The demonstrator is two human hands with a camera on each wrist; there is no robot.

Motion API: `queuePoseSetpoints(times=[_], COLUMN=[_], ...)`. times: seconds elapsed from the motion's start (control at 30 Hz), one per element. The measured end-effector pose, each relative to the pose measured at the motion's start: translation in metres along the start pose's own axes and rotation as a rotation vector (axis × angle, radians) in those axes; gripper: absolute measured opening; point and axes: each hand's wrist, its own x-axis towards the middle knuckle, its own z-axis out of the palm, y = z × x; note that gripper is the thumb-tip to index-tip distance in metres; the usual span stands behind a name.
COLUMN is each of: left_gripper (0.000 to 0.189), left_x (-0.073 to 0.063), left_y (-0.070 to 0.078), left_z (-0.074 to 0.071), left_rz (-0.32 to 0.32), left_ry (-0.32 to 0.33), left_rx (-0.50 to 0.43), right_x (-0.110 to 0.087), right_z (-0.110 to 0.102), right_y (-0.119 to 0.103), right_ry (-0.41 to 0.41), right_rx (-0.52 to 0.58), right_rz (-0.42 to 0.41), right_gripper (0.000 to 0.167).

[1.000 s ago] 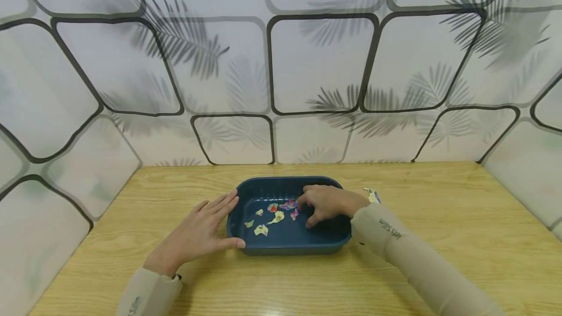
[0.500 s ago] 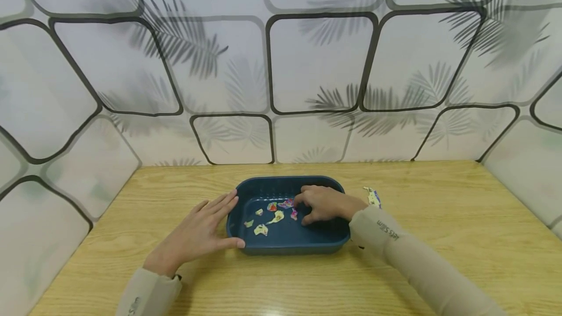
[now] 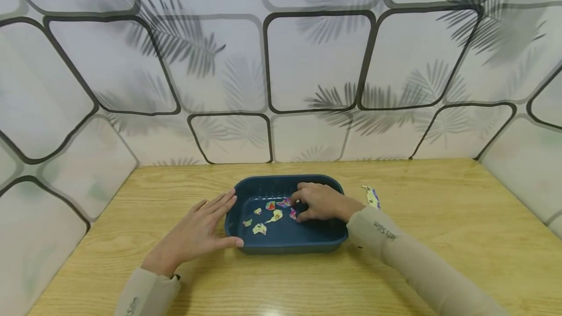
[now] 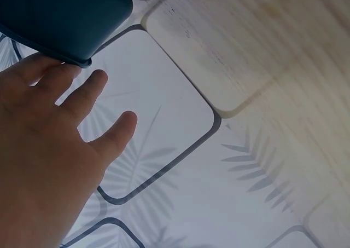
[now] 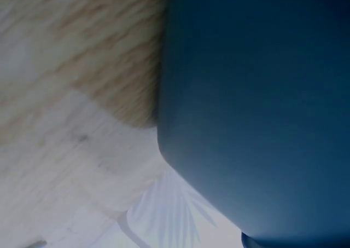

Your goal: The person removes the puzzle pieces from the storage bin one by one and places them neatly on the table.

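A dark blue rectangular tub sits on the wooden table, with several small torn scraps inside. My left hand rests at its left end, fingers nearly straight on the rim and thumb at the front corner; the left wrist view has the fingertips along the tub's edge. Inside the tub is my right hand, fingers bent down over a purple scrap. Its thumb is apart from the fingers, beside a pink scrap. A red scrap and cream scraps lie farther left. The right wrist view shows only the tub's outer wall.
Right of the tub, behind the right sleeve, a cream and blue scrap lies on the table. A white wall with dark outlines and grey leaves stands close behind the table, with side panels left and right.
My right hand has shifted slightly left inside the tub, its fingers now over the purple scrap and its thumb nearer the pink one. The left hand stays on the rim.
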Motion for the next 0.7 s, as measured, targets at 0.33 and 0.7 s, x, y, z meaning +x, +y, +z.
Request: queuePoseSetpoints(times=[0.33, 0.7], left_gripper=[0.1, 0.1], left_x=[-0.0003, 0.0003], left_y=[-0.0008, -0.001], left_z=[-0.0004, 0.0015], left_rz=[0.001, 0.003], left_ry=[0.008, 0.015], left_rx=[0.007, 0.002], right_x=[0.0018, 0.0004], right_z=[0.0038, 0.0042], right_y=[-0.0022, -0.0024], right_ry=[0.021, 0.022], right_rx=[-0.033, -0.015], right_rz=[-0.03, -0.036], right_gripper=[0.028, 0.021])
